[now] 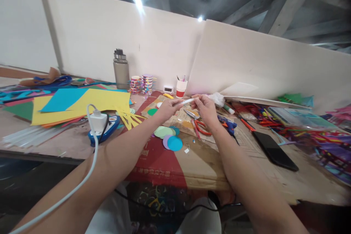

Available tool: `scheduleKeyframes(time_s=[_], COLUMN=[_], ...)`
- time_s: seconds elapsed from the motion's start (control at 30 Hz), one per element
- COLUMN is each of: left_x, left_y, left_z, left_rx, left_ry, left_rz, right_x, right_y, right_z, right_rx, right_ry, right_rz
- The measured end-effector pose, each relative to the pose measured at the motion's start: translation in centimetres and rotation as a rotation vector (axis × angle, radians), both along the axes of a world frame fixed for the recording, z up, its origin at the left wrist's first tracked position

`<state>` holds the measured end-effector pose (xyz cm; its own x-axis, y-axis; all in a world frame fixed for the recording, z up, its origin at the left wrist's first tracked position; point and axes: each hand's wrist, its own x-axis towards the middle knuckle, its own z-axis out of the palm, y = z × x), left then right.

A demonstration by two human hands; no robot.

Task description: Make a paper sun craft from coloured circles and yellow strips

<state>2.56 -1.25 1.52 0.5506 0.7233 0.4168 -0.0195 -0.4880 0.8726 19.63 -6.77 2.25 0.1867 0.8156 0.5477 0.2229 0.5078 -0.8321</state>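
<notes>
A slim white pen-like stick point(188, 101) spans the gap between my hands over the worktable; its exact kind is unclear. Its left end is pinched by my left hand point(168, 109), and the fingers of my right hand point(205, 107) close on its other end. Just below lie scissors with orange handles point(202, 128), their blades pointing up toward the stick. Nearer to me, overlapping paper discs in blue point(174, 143), pale green point(162, 131) and purple rest on the cardboard. A blue glue gun point(229, 124) lies to the right of my right wrist.
Coloured paper sheets point(79, 108) and a power strip point(105, 129) with a white cable occupy the left. A bottle point(121, 69), stacked rings point(147, 83) and a red-and-white cup point(181, 88) stand behind. A phone point(274, 150) and colourful strips lie right.
</notes>
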Motion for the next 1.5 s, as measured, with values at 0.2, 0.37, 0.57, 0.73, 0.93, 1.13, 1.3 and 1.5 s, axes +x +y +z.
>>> scheduleKeyframes(time_s=[0.2,0.37,0.57,0.73,0.93,1.13,1.3,1.5], left_x=[0.7,1.4,1.7,1.7,1.1,0.6,-0.1,-2.0], left_y=[-0.3,-0.6,-1.4,-1.5,0.3,0.8,1.2,2.1], left_z=[0.1,-0.5,-0.5,-0.4,-0.4,-0.2,0.5,2.0], left_rx=[-0.047,-0.146,-0.242,-0.182,-0.213,-0.233,-0.192,-0.245], left_ry=[-0.006,-0.06,-0.088,-0.017,-0.108,-0.224,-0.247,-0.449], left_rz=[-0.033,-0.101,-0.097,-0.016,0.26,0.257,0.33,0.456], right_x=[-0.4,-0.6,-1.8,-0.7,0.9,0.1,-0.9,-1.0], right_y=[-0.2,0.3,0.3,0.3,-0.3,-1.6,-2.4,-2.2], right_z=[0.1,-0.6,-1.6,-0.5,0.1,0.0,1.0,1.0], right_rx=[-0.041,-0.139,-0.322,-0.313,-0.432,-0.582,-0.724,-0.611], right_ry=[-0.001,0.088,0.182,0.204,-0.621,-0.947,-1.051,-1.024], right_rz=[-0.098,-0.051,0.108,-0.061,-0.371,-0.277,-0.165,-0.258])
